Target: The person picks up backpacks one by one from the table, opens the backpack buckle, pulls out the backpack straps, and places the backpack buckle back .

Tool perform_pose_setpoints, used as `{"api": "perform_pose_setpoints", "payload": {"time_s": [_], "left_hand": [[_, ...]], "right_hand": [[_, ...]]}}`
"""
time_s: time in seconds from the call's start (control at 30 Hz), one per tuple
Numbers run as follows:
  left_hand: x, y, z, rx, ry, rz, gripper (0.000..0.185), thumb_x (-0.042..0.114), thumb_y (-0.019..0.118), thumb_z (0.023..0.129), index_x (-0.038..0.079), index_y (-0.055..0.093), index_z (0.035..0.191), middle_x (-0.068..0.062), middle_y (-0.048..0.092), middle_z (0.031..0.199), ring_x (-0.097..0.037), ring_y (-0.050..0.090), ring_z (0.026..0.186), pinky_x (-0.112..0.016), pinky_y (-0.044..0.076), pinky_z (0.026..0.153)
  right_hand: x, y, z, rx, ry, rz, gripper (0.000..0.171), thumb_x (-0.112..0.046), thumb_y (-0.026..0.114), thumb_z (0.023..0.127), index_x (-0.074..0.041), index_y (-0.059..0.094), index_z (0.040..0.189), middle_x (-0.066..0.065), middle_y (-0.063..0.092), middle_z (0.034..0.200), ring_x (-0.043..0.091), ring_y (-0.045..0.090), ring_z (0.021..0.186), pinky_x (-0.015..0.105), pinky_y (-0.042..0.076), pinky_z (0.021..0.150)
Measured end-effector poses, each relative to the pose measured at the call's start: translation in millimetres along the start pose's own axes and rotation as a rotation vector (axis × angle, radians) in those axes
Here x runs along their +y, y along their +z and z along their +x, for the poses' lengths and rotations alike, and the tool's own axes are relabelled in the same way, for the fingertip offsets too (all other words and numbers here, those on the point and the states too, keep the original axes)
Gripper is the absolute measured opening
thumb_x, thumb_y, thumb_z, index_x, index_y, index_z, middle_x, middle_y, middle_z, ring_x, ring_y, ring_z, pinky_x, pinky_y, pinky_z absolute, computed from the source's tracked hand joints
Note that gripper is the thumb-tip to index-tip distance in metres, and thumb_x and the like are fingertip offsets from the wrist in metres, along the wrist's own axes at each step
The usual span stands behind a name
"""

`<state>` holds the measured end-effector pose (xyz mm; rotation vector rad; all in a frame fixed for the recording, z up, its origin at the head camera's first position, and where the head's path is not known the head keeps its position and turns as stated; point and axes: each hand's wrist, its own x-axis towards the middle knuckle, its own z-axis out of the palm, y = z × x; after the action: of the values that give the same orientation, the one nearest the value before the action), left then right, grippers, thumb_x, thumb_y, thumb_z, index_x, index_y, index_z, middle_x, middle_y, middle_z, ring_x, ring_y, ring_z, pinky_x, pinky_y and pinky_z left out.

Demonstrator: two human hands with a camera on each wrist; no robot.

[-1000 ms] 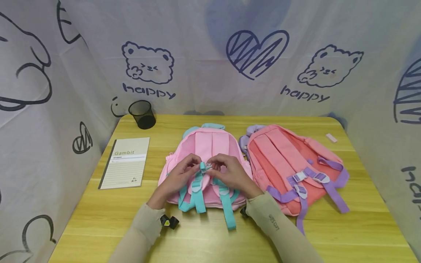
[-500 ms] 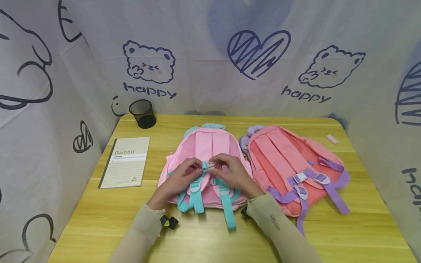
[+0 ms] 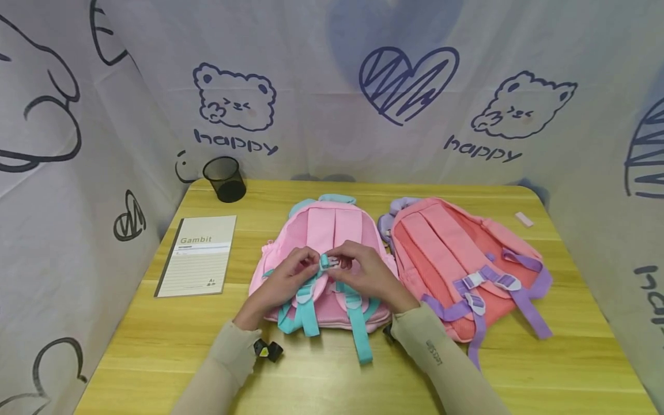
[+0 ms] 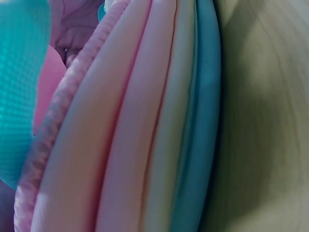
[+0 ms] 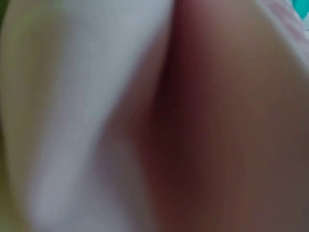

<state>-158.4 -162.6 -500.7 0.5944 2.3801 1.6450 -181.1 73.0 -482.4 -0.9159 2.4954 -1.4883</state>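
Note:
A pink backpack (image 3: 321, 222) lies on the table with its shoulder straps up. Above its middle, my left hand (image 3: 285, 279) pinches a teal webbing strap (image 3: 324, 261) between thumb and fingertips. My right hand (image 3: 368, 275) meets it from the other side, pinching the pale plastic buckle (image 3: 334, 263) at the strap's end. Fingertips hide part of the buckle. Teal strap tails (image 3: 360, 334) hang toward the front edge. In the left wrist view, the backpack's layered side (image 4: 130, 116) fills the middle, beside teal webbing (image 4: 19, 92). Blurred pale fabric (image 5: 72, 106) fills much of the right wrist view.
To the right, a coral backpack (image 3: 433, 245) with purple straps lies close against the pink one. A notebook (image 3: 199, 271) lies at left, with a black mesh cup (image 3: 228, 187) behind it. A small pink block (image 3: 524, 219) sits at the back right of the wooden table (image 3: 560, 369).
Both hands stay at the buckle, and their fingertips and the teal strap shift slightly right. The tail below the left hand swings a little left. Both backpacks stay in place.

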Motion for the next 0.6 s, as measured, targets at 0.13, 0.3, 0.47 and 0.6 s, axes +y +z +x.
{"api": "perform_pose_setpoints", "payload": {"time_s": [0.13, 0.3, 0.47, 0.6], "left_hand": [[-2.1, 0.5, 0.7, -0.014, 0.009, -0.001, 0.005, 0.02, 0.053, 0.109, 0.018, 0.058, 0.111, -0.005, 0.052, 0.109, -0.023, 0.048, 0.106, -0.033, 0.042, 0.091], [-2.9, 1.0, -0.3, -0.019, 0.008, 0.015, 0.006, 0.019, 0.053, 0.109, 0.018, 0.058, 0.112, -0.003, 0.052, 0.108, -0.022, 0.048, 0.106, -0.031, 0.042, 0.091], [-1.7, 1.3, -0.8, -0.024, 0.011, 0.024, 0.006, 0.017, 0.053, 0.109, 0.015, 0.058, 0.112, -0.004, 0.052, 0.108, -0.021, 0.048, 0.105, -0.029, 0.042, 0.09], [0.0, 1.3, -1.5, -0.041, -0.001, 0.02, 0.007, 0.014, 0.052, 0.109, 0.013, 0.058, 0.112, -0.006, 0.052, 0.109, -0.022, 0.048, 0.104, -0.03, 0.041, 0.089]], "right_hand": [[-0.5, -0.9, 1.8, 0.001, -0.063, -0.042, 0.023, -0.022, 0.08, 0.093, -0.018, 0.076, 0.115, -0.006, 0.064, 0.092, 0.013, 0.056, 0.083, 0.032, 0.05, 0.076], [0.0, -0.9, 3.1, 0.013, -0.109, -0.087, 0.021, -0.02, 0.084, 0.089, -0.016, 0.076, 0.109, -0.005, 0.066, 0.094, 0.011, 0.057, 0.084, 0.028, 0.051, 0.077], [2.2, 2.1, 3.2, 0.042, -0.161, -0.115, 0.02, -0.02, 0.084, 0.089, -0.015, 0.075, 0.106, -0.004, 0.064, 0.091, 0.01, 0.056, 0.083, 0.026, 0.051, 0.076], [3.5, 4.1, 2.3, 0.055, -0.177, -0.105, 0.019, -0.02, 0.083, 0.09, -0.015, 0.075, 0.106, -0.004, 0.063, 0.091, 0.009, 0.056, 0.083, 0.026, 0.051, 0.076]]}}
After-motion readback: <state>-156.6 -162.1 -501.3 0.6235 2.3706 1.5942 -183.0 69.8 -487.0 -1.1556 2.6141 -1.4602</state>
